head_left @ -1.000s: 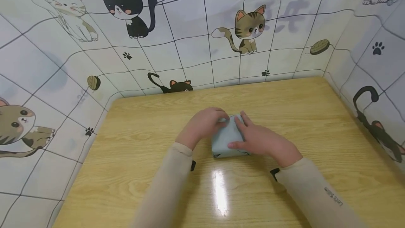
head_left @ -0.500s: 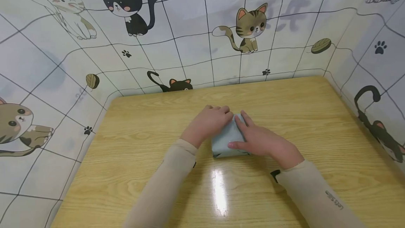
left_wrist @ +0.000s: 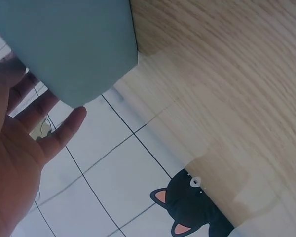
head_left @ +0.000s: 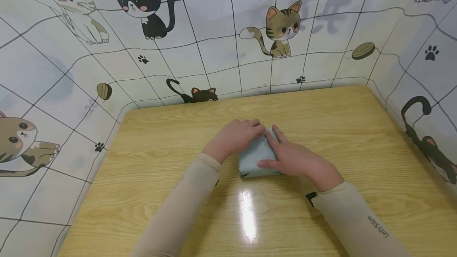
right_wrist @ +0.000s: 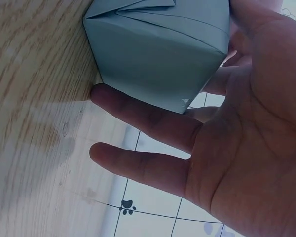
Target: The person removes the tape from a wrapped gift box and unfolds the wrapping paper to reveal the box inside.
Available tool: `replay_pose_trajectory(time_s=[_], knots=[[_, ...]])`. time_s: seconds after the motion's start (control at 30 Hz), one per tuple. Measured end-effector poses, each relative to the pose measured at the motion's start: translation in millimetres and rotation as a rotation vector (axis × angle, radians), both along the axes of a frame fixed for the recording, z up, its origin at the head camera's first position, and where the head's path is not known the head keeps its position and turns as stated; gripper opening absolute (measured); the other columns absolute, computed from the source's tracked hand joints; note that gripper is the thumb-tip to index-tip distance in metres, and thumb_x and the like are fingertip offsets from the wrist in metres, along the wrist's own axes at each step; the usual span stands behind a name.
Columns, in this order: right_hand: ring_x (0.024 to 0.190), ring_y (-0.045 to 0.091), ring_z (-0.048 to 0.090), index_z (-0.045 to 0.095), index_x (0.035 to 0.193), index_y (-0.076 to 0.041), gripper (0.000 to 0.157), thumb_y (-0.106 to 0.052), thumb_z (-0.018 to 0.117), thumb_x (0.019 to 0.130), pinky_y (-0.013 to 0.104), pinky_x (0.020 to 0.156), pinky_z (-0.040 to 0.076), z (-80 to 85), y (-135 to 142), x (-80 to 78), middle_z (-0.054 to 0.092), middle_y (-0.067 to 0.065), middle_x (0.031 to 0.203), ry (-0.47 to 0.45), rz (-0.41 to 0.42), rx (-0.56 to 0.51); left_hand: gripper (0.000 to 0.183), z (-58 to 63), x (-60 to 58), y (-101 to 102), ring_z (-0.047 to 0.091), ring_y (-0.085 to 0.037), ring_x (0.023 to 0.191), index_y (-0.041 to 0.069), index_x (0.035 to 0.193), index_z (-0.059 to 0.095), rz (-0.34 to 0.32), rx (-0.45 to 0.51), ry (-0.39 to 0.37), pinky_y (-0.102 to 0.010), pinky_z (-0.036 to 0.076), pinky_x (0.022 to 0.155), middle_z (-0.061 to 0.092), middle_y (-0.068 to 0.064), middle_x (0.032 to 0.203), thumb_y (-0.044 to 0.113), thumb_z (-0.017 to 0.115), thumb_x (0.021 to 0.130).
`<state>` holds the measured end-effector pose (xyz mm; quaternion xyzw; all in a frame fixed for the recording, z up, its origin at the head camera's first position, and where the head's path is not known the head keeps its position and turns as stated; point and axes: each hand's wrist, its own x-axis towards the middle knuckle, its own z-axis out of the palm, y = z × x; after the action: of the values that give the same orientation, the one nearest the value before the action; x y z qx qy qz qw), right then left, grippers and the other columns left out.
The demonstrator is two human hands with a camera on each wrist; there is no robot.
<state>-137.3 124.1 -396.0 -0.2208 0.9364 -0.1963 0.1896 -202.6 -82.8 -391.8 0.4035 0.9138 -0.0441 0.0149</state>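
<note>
A box wrapped in pale blue-green paper (head_left: 252, 160) lies on the wooden table in front of me. My left hand (head_left: 233, 137) reaches across its left side, fingers bent at the far end. In the left wrist view, fingers of the left hand (left_wrist: 17, 158) curl by the far lower edge of the wrapped box (left_wrist: 79, 47). My right hand (head_left: 296, 156) rests on the right side, thumb across the top. Seen from the right wrist, two long fingers stretch from the right hand (right_wrist: 246, 138) beside the box's folded paper end (right_wrist: 153, 64). The far end is partly hidden.
The wood-grain table (head_left: 171, 138) extends on all sides of the box. A white cloth (head_left: 214, 62) printed with cats and grid lines rises behind it and along both sides. A bright light reflection (head_left: 247, 217) shows on the tabletop.
My left hand has shifted slightly to the right and away from me, its fingers now bent over the far end. The right hand and the box have stayed in place.
</note>
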Motion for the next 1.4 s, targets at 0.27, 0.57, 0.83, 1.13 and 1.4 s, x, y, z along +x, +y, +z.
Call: replay_pose_trajectory(time_s=[0.27, 0.57, 0.83, 1.13, 1.4], knots=[[0.134, 0.055, 0.059, 0.007, 0.171, -0.003, 0.105, -0.067, 0.055, 0.103, 0.058, 0.1, 0.056, -2.0, -3, 5.5, -0.008, 0.031, 0.176, -0.008, -0.016, -0.009, 0.018, -1.1, -4.3, -8, 0.074, -0.01, 0.105, 0.029, 0.12, 0.076, -0.059, 0.148, 0.007, -0.037, 0.06, 0.095, 0.075, 0.008, 0.121, 0.031, 0.067, 0.105], [0.138, 0.055, 0.056, 0.006, 0.171, -0.002, 0.105, -0.065, 0.056, 0.103, 0.058, 0.102, 0.055, -1.6, -4, 9.0, -0.009, 0.031, 0.176, -0.017, -0.014, -0.029, 0.021, -3.4, -0.4, -10, 0.073, -0.014, 0.115, 0.03, 0.123, 0.074, -0.077, 0.077, 0.075, -0.043, 0.059, 0.1, 0.075, 0.007, 0.127, 0.022, 0.063, 0.107], [0.14, 0.056, 0.053, 0.007, 0.17, -0.001, 0.105, -0.065, 0.056, 0.103, 0.057, 0.102, 0.055, -4.6, -2, 5.9, -0.009, 0.03, 0.176, -0.018, -0.017, -0.036, 0.027, 3.9, 4.3, -13, 0.074, -0.015, 0.116, 0.024, 0.128, 0.075, -0.18, -0.109, 0.221, -0.038, 0.057, 0.108, 0.075, 0.008, 0.133, 0.015, 0.068, 0.103], [0.133, 0.053, 0.06, 0.008, 0.17, -0.001, 0.104, -0.065, 0.056, 0.104, 0.05, 0.092, 0.058, -3.3, 0, 1.0, -0.008, 0.03, 0.177, -0.018, -0.003, -0.041, 0.026, 3.0, 1.7, -14, 0.074, -0.012, 0.11, 0.02, 0.127, 0.073, -0.274, -0.21, 0.389, -0.031, 0.059, 0.099, 0.075, 0.008, 0.131, 0.014, 0.072, 0.102], [0.135, 0.054, 0.058, 0.008, 0.17, -0.001, 0.104, -0.065, 0.057, 0.103, 0.053, 0.095, 0.057, -2.6, 4, -4.4, -0.008, 0.03, 0.177, -0.016, 0.002, -0.043, 0.025, 2.8, -6.0, -10, 0.073, -0.013, 0.111, 0.02, 0.128, 0.071, -0.271, -0.203, 0.365, -0.032, 0.058, 0.095, 0.074, 0.007, 0.131, 0.014, 0.069, 0.104]])
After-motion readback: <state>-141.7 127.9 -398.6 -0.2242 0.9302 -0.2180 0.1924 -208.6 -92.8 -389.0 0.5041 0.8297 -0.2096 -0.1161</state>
